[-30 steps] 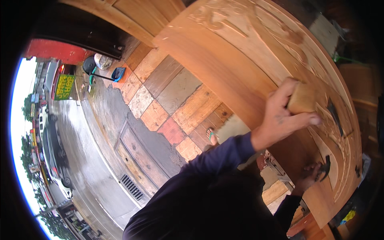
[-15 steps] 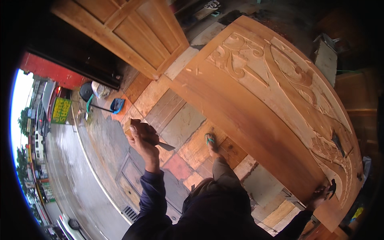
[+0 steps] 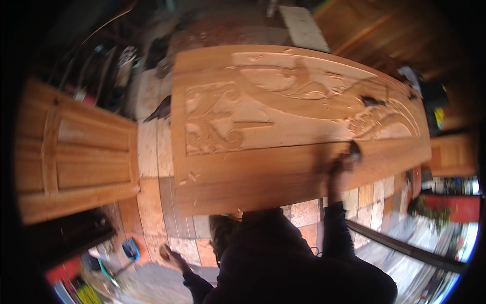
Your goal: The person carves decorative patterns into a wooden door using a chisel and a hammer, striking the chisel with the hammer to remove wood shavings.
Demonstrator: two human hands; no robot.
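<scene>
A large wooden panel (image 3: 243,175) with raised scroll and leaf carving lies flat in front of me. Over its near, plain strip is my right hand (image 3: 340,172), blurred by motion, closed round a small dark tool (image 3: 354,148) whose kind I cannot make out. Low on the left, away from the panel, my left hand (image 3: 176,259) is closed on a brown wooden piece (image 3: 164,252); the half-second-old head view shows a flat metal blade sticking out of that grip. Another dark tool (image 3: 373,101) rests on the carving at the right.
A panelled wooden door (image 3: 91,152) stands at the left. Wood chips (image 3: 191,177) lie on the panel. A blue dustpan (image 3: 130,249) is on the tiled floor (image 3: 152,213). A dark post (image 3: 405,245) crosses at lower right, with wet pavement beyond.
My view has swung round to the right, bringing the carved panel straight in front of me. My right hand has moved over the panel's plain strip; my left hand is lower, still closed.
</scene>
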